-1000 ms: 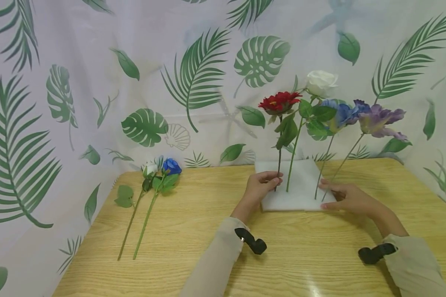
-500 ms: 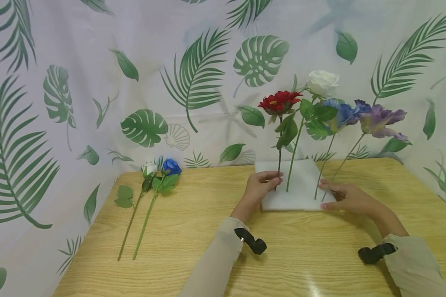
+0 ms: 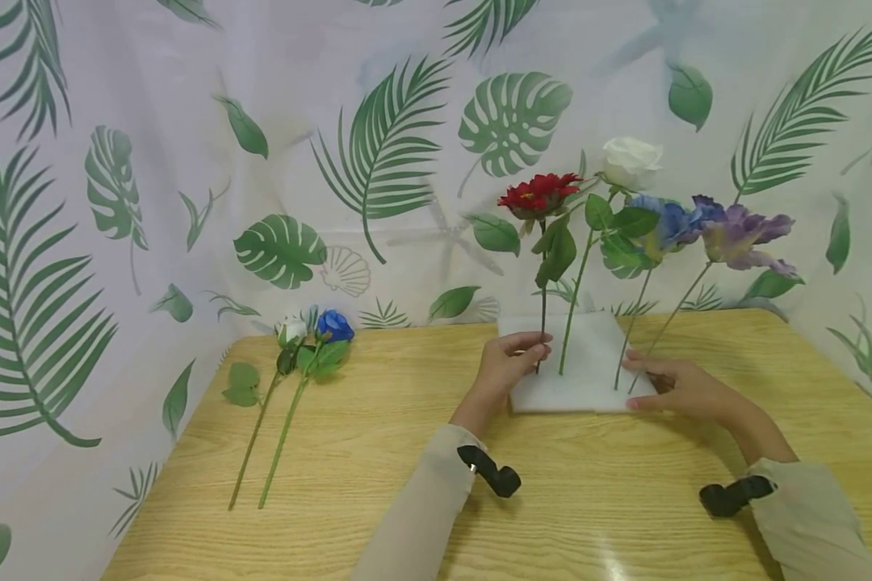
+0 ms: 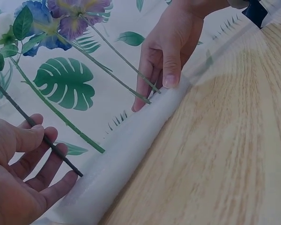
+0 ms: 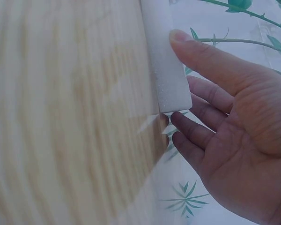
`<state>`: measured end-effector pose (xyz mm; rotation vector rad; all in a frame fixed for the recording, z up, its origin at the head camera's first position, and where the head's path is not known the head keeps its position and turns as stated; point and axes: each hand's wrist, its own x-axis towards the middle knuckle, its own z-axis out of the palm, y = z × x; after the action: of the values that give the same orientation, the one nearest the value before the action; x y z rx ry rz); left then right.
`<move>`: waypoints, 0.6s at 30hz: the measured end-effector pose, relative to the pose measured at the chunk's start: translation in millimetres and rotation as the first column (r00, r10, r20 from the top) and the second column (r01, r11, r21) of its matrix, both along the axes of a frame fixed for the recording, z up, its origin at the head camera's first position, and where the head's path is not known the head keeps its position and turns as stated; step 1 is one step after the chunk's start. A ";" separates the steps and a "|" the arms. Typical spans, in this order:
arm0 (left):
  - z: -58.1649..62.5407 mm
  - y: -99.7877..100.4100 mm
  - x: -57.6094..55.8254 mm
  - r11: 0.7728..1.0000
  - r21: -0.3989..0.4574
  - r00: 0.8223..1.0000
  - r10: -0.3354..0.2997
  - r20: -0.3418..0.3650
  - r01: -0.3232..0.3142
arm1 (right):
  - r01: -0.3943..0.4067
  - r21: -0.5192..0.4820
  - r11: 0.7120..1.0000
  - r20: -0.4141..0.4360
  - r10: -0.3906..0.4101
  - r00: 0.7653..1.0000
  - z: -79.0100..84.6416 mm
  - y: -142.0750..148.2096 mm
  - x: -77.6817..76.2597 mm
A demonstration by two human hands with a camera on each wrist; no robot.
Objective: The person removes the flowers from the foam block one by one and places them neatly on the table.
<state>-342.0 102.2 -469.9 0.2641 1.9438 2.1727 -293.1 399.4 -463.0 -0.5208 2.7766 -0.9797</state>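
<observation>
My left hand [image 3: 507, 367] pinches the dark stem of a red flower [image 3: 540, 196], low down near a white foam block [image 3: 581, 397]. In the left wrist view the lower end of that stem [image 4: 68, 163] meets the foam. At the block's right front corner my right hand [image 3: 686, 389] holds the foam, its thumb on the front edge and its fingers along the side. A white rose [image 3: 630, 163] stands in the block, slightly tilted. Towards the right lean a blue flower [image 3: 664, 224] and a purple flower [image 3: 744, 236], both stuck in near the right hand.
On the left of the wooden table [image 3: 378, 460] lie a white rose [image 3: 293, 329] and a blue rose [image 3: 335, 326], side by side, stems towards the front. A leaf-printed curtain [image 3: 407, 266] hangs right behind the table.
The red flower's head has shifted slightly left and up, its stem standing more upright between the left fingers. My right hand and the foam block keep their places.
</observation>
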 end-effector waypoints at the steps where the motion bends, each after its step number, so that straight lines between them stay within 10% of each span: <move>1: -0.3 0.0 -0.3 1.000 0.005 1.000 0.001 0.004 -0.001 | 0.001 0.002 1.000 0.000 -0.001 1.000 -0.1 -0.2 0.1; 18: 8.3 -1.6 1.9 1.000 0.015 1.000 -0.024 -0.002 0.024 | 0.011 0.016 1.000 -0.018 -0.011 1.000 -2.3 0.5 -1.4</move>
<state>-340.1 100.6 -461.6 0.2908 1.9160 2.1735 -294.5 399.9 -465.3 -0.5154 2.8035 -0.9587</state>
